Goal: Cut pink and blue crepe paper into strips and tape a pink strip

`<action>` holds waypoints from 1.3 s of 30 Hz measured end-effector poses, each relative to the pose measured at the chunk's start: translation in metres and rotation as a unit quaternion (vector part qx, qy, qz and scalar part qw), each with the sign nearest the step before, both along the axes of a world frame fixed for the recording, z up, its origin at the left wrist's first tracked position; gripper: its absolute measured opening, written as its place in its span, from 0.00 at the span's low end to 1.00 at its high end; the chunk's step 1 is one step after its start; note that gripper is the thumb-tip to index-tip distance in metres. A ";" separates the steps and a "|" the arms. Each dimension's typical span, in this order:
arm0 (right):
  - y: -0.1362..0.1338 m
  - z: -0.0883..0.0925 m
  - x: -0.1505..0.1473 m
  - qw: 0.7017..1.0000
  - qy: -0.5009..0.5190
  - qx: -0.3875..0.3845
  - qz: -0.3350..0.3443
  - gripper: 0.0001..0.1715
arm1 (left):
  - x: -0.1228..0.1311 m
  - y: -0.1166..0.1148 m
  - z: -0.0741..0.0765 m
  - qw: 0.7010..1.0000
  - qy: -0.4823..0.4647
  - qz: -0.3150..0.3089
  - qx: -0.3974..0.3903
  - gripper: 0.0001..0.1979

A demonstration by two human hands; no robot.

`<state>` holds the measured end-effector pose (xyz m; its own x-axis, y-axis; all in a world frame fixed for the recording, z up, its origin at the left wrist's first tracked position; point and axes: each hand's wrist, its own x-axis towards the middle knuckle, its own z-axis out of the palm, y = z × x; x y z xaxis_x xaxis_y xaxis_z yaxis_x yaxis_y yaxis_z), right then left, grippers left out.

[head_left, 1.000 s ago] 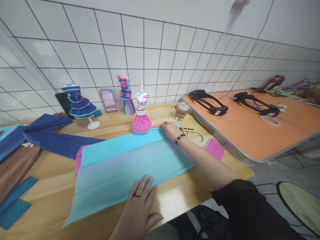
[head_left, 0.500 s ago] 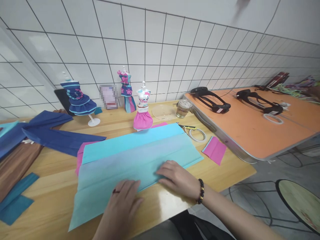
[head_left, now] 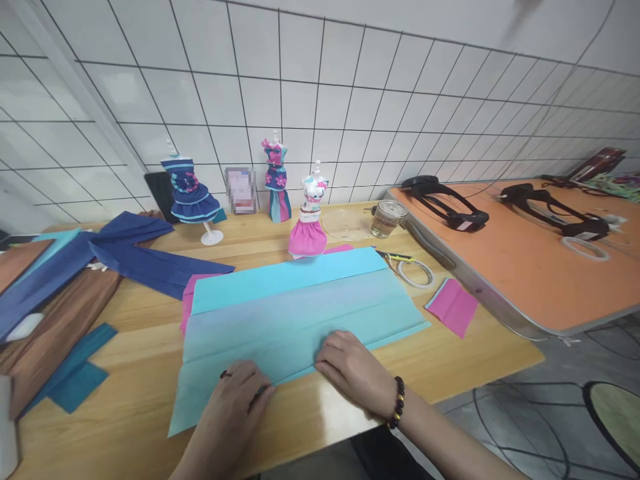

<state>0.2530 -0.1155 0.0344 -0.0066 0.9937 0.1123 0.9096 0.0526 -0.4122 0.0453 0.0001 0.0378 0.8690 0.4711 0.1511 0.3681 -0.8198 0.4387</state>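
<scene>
A large light-blue crepe paper sheet [head_left: 300, 313] lies flat on the wooden table [head_left: 450, 353], with a pink sheet [head_left: 189, 300] peeking out under its left side. My left hand [head_left: 235, 407] rests on the sheet's near edge, fingers curled down onto the paper. My right hand [head_left: 353, 370], with a bead bracelet at the wrist, presses the same near edge just to the right, fingers bent onto it. Both hands pinch or press the paper's front edge.
Three small mannequins in paper dresses [head_left: 189, 197] [head_left: 276, 180] [head_left: 309, 223] stand at the back, with a glass jar [head_left: 387, 219] beside them. A tape ring [head_left: 415, 272], a pink paper scrap [head_left: 453, 307] and dark blue paper strips [head_left: 140, 257] lie around. An orange table [head_left: 530, 253] with black headsets stands at the right.
My right hand came back from the sheet's far edge to the near edge beside my left hand. My left hand's fingers went from flat to curled. The view shifted left.
</scene>
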 end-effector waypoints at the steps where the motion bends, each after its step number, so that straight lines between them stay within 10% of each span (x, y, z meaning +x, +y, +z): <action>1: 0.000 -0.001 -0.001 1.000 0.004 0.000 -0.007 0.14 | -0.002 0.002 0.000 1.000 0.003 0.005 -0.002 0.11; 39: -0.004 -0.008 -0.007 0.998 0.048 0.024 -0.044 0.10 | -0.045 0.024 -0.011 0.985 0.102 0.106 -0.086 0.14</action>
